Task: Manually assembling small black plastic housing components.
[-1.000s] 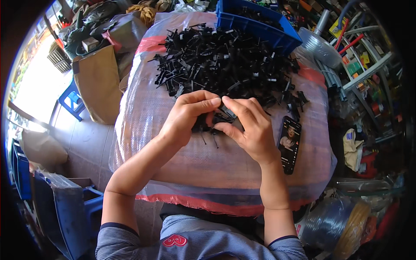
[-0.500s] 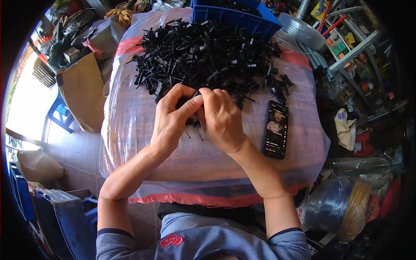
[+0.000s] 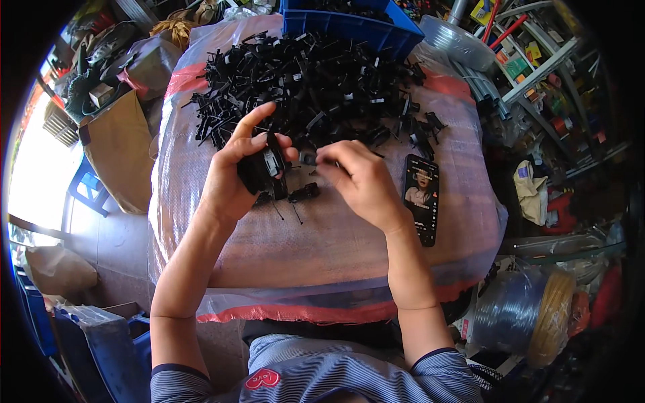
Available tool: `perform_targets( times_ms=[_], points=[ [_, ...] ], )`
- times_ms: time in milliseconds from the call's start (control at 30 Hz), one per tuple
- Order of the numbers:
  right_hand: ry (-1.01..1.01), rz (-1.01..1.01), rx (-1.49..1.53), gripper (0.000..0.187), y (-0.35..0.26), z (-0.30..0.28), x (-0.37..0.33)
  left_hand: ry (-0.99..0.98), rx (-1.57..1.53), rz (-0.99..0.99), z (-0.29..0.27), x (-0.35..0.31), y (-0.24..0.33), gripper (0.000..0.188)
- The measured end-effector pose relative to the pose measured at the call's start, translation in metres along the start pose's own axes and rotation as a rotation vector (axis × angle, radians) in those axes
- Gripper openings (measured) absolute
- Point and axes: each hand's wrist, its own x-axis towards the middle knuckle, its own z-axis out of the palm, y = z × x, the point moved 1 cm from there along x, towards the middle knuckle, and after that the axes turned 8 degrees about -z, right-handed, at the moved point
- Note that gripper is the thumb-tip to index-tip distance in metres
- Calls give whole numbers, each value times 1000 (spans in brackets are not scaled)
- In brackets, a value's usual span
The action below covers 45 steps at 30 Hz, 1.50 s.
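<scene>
My left hand (image 3: 232, 161) is wrapped round a black plastic part (image 3: 271, 161) with a silvery strip on its side, its index finger stretched out and upward. To its right, my right hand (image 3: 359, 176) is closed in a pinch on a small dark piece (image 3: 308, 158); motion blurs the fingertips, so its kind does not show. Below and between the hands, another black part (image 3: 304, 193) with thin wire-like legs lies on the woven sheet. Just beyond both hands spreads a large heap of black plastic parts (image 3: 295, 84), many with thin prongs.
A translucent woven sheet (image 3: 322, 248) with red bands covers the work surface. A phone (image 3: 421, 215) showing a video lies right of my right hand. Behind the heap stands a blue bin (image 3: 403, 47). Wire spools (image 3: 514, 312) and a cluttered rack (image 3: 541, 74) line the right side.
My hands have come apart from each other. The left moved left and tilted, bringing the black part into view; the right drew away to the right with the small piece. The whole view shifted slightly.
</scene>
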Motion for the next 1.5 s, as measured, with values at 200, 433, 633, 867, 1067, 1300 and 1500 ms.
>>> perform_targets(
  times_ms=[200, 433, 633, 867, 1067, 1300, 1500],
  points=[
    [314, 215, 432, 16, -6, 1, -3, -97, -91, -147, 0, 3, -10, 44],
    [442, 207, 600, 19, -13, 2, -2, -89, -44, -206, 10, 1, -14, 39],
    [347, 196, 631, 19, -18, 5, 0, -113, 7, -203, -2, -2, -19, 21],
    [406, 188, 585, 22, -16, 5, -1, 122, 508, 7, 15, -6, -17, 19],
    [454, 149, 624, 25, -18, 7, 0, 163, 714, 104, 22, -11, -15, 20],
    [267, 27, 478, 12, -16, 11, -2, 174, 751, 239, 27, -14, -20, 20],
    [227, 388, 1103, 8, -10, 15, -3, 166, 1201, 622, 35, -20, -17, 20]
  ],
)
